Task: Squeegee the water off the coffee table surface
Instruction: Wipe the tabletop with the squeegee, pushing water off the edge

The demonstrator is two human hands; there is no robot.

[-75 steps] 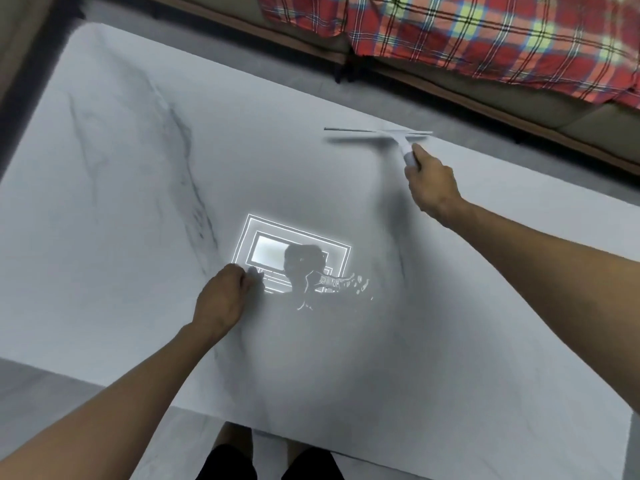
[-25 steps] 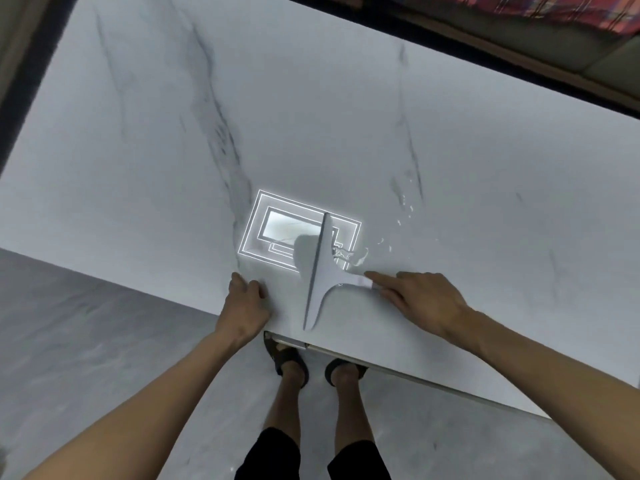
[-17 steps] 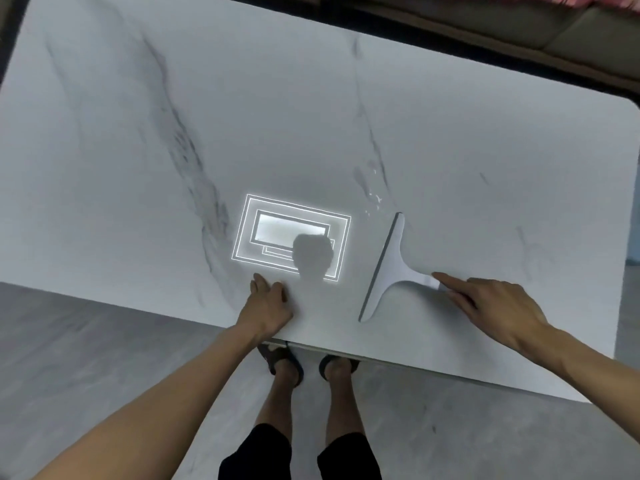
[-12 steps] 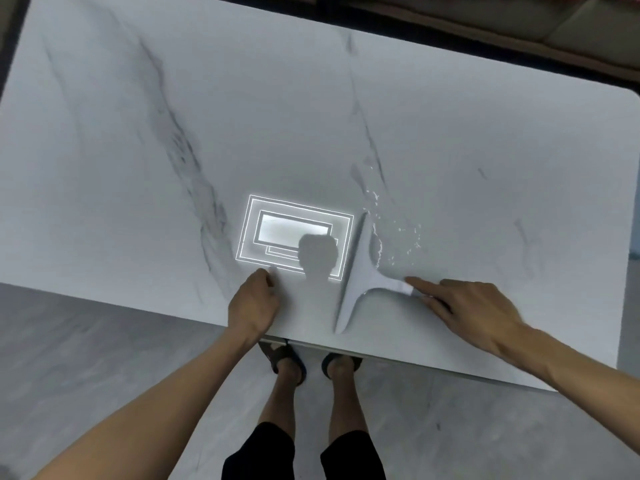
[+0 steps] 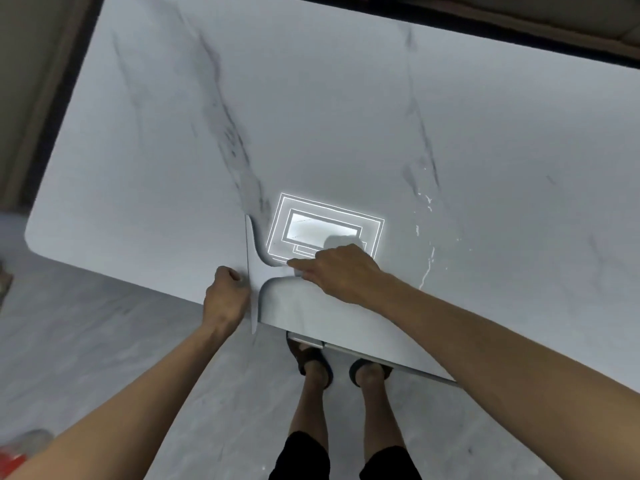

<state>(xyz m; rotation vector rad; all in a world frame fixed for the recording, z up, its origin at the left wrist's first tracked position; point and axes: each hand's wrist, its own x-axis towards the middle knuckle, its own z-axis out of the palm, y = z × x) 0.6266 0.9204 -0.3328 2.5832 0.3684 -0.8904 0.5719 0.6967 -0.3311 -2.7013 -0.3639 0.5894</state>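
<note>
Right fingers [image 5: 298, 263] clamped on squeegee [image 5: 254, 268] handle, blade running near-to-far just left of them, abutting curled, empty left hand [image 5: 225, 296]; water [image 5: 427, 258] lying rightward on table [image 5: 346, 116].

Coffee table [image 5: 346, 98] bare beyond squeegee [image 5: 254, 268], hands.

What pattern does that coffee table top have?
White marble with grey veins, on the coffee table; head view.
</note>
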